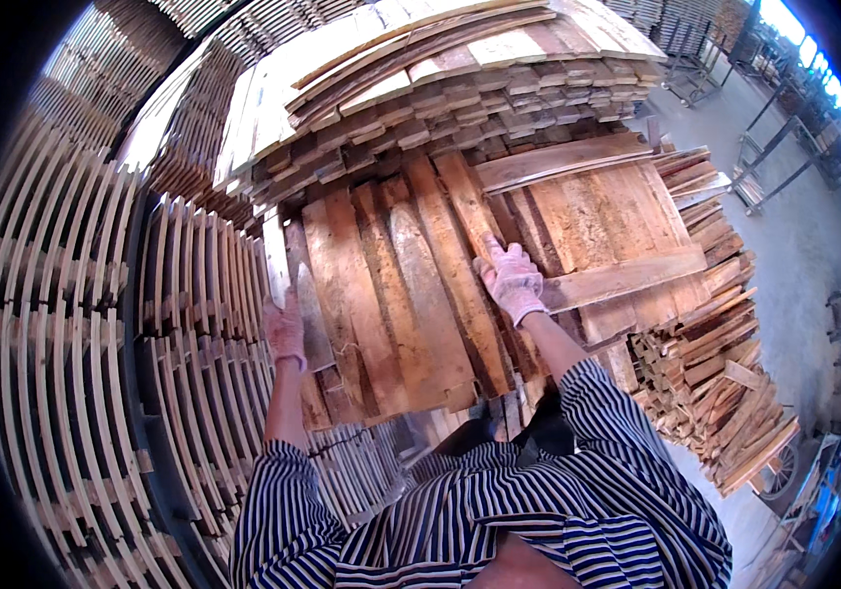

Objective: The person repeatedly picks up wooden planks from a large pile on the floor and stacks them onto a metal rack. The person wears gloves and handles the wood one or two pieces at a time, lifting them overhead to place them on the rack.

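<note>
My left hand, in a pale pink work glove, is closed around the lower end of a narrow pale board at the left edge of a plank stack. Its fingertips are partly hidden. My right hand, in a matching glove, rests with fingers apart on a long brown plank near the middle of the stack. Rough, bark-edged planks lie side by side between my hands. To the right of my right hand, a shorter plank lies crosswise over other boards.
A tall stack of sawn boards stands just beyond, with loose strips on top. Slatted wood stacks line the left side. Piled offcuts lie at the right, next to a grey floor. Metal frames stand farther off.
</note>
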Demonstrator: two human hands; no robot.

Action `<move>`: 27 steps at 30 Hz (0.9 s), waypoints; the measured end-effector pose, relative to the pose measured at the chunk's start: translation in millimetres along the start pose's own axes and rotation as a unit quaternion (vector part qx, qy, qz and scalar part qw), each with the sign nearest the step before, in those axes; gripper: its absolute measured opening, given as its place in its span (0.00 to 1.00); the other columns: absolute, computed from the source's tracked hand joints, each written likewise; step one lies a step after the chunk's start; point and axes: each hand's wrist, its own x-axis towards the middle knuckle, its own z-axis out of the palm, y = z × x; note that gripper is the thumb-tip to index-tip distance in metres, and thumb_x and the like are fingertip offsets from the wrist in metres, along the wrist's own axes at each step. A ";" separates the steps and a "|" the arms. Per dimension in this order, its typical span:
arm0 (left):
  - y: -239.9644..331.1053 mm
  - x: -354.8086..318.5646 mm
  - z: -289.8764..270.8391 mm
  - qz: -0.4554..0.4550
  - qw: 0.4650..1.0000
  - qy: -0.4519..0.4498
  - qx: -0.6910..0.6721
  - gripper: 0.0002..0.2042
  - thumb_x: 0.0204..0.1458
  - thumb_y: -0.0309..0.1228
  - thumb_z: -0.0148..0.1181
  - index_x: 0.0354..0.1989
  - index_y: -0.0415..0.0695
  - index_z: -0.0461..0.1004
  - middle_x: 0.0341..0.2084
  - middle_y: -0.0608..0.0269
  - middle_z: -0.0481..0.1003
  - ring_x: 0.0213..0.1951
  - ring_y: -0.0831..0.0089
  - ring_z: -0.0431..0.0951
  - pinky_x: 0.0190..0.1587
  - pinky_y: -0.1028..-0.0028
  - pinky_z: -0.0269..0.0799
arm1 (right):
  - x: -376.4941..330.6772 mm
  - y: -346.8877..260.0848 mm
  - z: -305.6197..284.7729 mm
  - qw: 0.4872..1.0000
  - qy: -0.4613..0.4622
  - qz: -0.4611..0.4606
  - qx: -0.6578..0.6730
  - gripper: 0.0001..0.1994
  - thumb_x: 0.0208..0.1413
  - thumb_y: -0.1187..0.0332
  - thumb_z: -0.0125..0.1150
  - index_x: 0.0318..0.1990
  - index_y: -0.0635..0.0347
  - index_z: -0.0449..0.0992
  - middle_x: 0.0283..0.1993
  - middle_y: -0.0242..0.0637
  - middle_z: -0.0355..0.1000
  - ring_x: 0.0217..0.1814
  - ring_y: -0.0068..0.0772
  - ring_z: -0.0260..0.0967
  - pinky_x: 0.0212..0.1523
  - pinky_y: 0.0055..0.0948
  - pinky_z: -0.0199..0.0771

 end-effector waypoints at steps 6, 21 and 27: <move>-86.7 99.6 -31.2 -0.083 0.976 -0.187 0.076 0.42 0.64 0.63 0.47 0.72 0.35 0.59 0.70 0.44 0.62 0.71 0.49 0.61 0.72 0.54 0.54 | 45.3 24.4 56.3 0.986 0.048 -0.041 0.153 0.32 0.67 0.53 0.50 0.78 0.32 0.52 0.49 0.59 0.70 0.43 0.65 0.75 0.44 0.56 0.78; -106.5 112.3 -9.0 -0.087 0.980 -0.180 0.020 0.25 0.67 0.49 0.52 0.58 0.38 0.73 0.57 0.53 0.74 0.58 0.60 0.72 0.58 0.58 0.68 | 23.8 0.9 33.3 0.974 0.004 0.038 0.225 0.33 0.67 0.54 0.54 0.77 0.33 0.52 0.54 0.60 0.71 0.52 0.66 0.73 0.51 0.57 0.75; -77.0 104.9 45.3 -0.154 0.928 -0.307 -0.143 0.27 0.70 0.44 0.47 0.71 0.39 0.63 0.70 0.51 0.63 0.69 0.56 0.64 0.71 0.59 0.58 | 13.8 28.0 27.4 0.971 0.025 0.087 0.222 0.32 0.64 0.49 0.52 0.75 0.34 0.56 0.56 0.55 0.72 0.51 0.61 0.77 0.50 0.57 0.78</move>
